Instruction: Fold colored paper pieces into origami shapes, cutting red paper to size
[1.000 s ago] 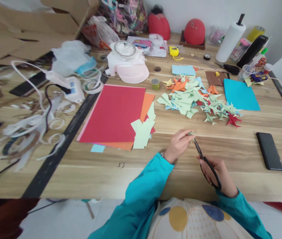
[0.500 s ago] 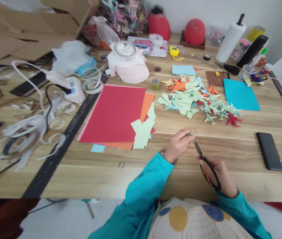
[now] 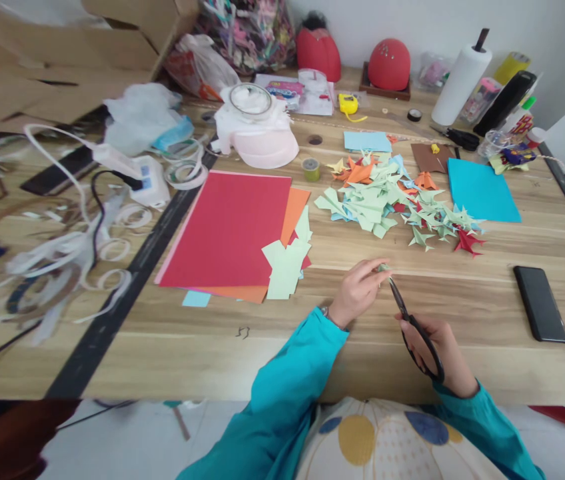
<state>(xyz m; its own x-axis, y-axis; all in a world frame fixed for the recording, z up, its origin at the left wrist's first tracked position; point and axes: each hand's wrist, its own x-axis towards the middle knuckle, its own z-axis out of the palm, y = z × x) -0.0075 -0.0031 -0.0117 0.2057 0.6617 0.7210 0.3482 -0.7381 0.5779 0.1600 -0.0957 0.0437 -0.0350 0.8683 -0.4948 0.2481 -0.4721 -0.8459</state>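
Observation:
My left hand (image 3: 357,292) pinches a small folded piece of pale green paper (image 3: 383,267) between thumb and fingers; most of the piece is hidden. Black-handled scissors (image 3: 420,340) are in my right hand (image 3: 445,350), fingers through the loops. Their blades point up and left, with the tips close beside the pale green paper; whether they touch it I cannot tell. Beyond my hands lies a heap of folded paper pieces (image 3: 372,197), mostly pale green, with orange, blue and red among them. A dark red folded star shape (image 3: 468,241) lies at its right end.
Left of my hands are red sheets (image 3: 237,230) with pale green offcuts (image 3: 287,267). A phone (image 3: 541,303) lies at the right, with bright blue paper (image 3: 485,190) behind it. Cords and a power strip (image 3: 150,180) clutter the left side. A tape measure (image 3: 348,105) is farther back.
The scissor tips have shifted slightly down and right, a little away from the paper in my left hand. Both hands otherwise stay almost in place.

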